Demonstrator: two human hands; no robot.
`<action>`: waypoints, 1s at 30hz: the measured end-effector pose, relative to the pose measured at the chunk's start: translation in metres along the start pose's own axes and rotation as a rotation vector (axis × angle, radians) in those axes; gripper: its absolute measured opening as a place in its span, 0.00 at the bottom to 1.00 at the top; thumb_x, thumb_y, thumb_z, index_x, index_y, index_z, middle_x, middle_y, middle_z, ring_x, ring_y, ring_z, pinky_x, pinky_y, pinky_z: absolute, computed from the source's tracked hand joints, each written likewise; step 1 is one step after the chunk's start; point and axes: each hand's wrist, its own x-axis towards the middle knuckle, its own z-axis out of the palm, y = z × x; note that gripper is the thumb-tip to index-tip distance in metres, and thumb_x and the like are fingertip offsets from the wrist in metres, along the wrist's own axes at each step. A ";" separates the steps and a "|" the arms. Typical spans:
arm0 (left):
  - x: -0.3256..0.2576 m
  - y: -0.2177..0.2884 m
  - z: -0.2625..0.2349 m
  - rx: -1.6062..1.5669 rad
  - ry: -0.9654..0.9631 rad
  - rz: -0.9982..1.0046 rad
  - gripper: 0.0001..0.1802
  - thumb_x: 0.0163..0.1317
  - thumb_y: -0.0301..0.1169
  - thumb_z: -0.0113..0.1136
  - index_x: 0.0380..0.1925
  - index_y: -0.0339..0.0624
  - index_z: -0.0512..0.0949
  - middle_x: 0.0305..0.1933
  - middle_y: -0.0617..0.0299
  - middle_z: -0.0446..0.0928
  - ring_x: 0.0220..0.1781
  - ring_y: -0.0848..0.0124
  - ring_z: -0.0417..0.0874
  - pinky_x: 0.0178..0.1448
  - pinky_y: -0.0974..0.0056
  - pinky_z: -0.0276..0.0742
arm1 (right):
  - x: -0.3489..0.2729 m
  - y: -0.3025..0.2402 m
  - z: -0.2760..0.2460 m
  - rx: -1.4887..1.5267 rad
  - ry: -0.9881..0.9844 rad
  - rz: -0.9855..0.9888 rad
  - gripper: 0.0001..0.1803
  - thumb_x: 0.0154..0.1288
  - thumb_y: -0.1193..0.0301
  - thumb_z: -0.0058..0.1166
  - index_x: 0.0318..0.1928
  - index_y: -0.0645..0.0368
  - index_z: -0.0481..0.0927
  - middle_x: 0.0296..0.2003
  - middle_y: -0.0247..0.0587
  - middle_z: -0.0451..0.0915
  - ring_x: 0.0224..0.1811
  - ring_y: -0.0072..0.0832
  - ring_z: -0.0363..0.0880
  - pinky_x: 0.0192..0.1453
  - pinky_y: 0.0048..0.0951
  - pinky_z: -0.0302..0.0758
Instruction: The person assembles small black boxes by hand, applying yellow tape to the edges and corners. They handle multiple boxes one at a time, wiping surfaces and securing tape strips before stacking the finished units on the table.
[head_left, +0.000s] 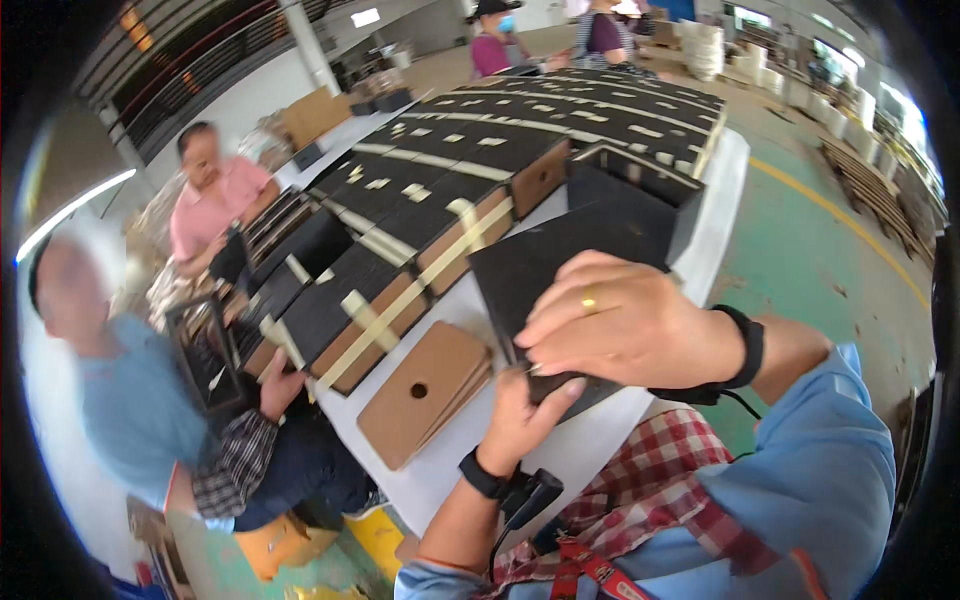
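Stacks of black flat boards [420, 215] are crowding most of the white table [725, 190], bundled w/ pale tan straps [400, 300] running across them, small pale rectangular labels dotted along their tops. Brown cardboard edges are showing at the bundle ends. An open black box [640, 190] is standing just behind the hands, right of the stacks. A small pile of brown cardboard sheets [425, 390], each w/ a round hole near the middle, is lying on the table left of the hands, touching the nearest strapped bundle.

Right hand [625, 325] is lying flat on top of a black panel [560, 265], fingers spread narrow and pressing down along its near edge; gold ring on one finger, black wristband w/ cable on the wrist. Left hand [525, 410] is gripping the same panel from below, thumb up against its lower edge, other fingers hidden under it. The panel is sitting tilted at the table's near edge, between the cardboard sheets and the open box.

Across the table, on the left, a person in a blue top [130, 400] and a person in a pink shirt [215, 200] are handling black frames [205, 355]. Two more people are standing at the far end. Green floor w/ a yellow line [840, 215] is running along the right.
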 end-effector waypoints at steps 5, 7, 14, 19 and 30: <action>0.000 0.001 -0.001 -0.032 -0.023 0.019 0.12 0.57 0.33 0.61 0.35 0.35 0.78 0.26 0.56 0.77 0.26 0.67 0.77 0.32 0.65 0.71 | 0.003 -0.002 0.002 -0.041 -0.007 -0.032 0.07 0.49 0.73 0.61 0.28 0.57 0.76 0.31 0.33 0.78 0.33 0.31 0.76 0.43 0.32 0.72; -0.002 -0.003 -0.004 -0.012 -0.075 -0.012 0.12 0.57 0.33 0.61 0.35 0.35 0.78 0.25 0.56 0.76 0.26 0.66 0.76 0.31 0.64 0.70 | 0.003 -0.002 0.001 -0.023 -0.008 -0.036 0.07 0.49 0.74 0.61 0.29 0.57 0.76 0.31 0.33 0.77 0.32 0.32 0.75 0.42 0.32 0.72; -0.004 -0.004 -0.005 -0.002 -0.138 -0.069 0.12 0.55 0.34 0.63 0.31 0.36 0.77 0.21 0.54 0.72 0.21 0.63 0.72 0.28 0.61 0.66 | -0.006 -0.003 -0.007 0.079 -0.036 -0.021 0.07 0.49 0.73 0.63 0.27 0.58 0.77 0.30 0.33 0.78 0.31 0.33 0.75 0.39 0.31 0.73; -0.006 -0.009 -0.001 -0.012 -0.132 -0.115 0.12 0.56 0.34 0.62 0.32 0.34 0.77 0.20 0.62 0.70 0.23 0.75 0.69 0.27 0.67 0.65 | -0.016 -0.007 -0.018 0.170 -0.037 0.109 0.05 0.53 0.75 0.60 0.28 0.56 0.77 0.29 0.34 0.78 0.32 0.33 0.77 0.39 0.32 0.73; -0.007 0.017 0.015 0.063 0.238 -0.349 0.10 0.54 0.27 0.63 0.33 0.31 0.77 0.29 0.66 0.78 0.31 0.79 0.73 0.38 0.70 0.72 | -0.032 0.004 -0.048 0.180 0.307 0.462 0.03 0.58 0.75 0.57 0.32 0.62 0.79 0.30 0.39 0.80 0.33 0.27 0.79 0.37 0.24 0.74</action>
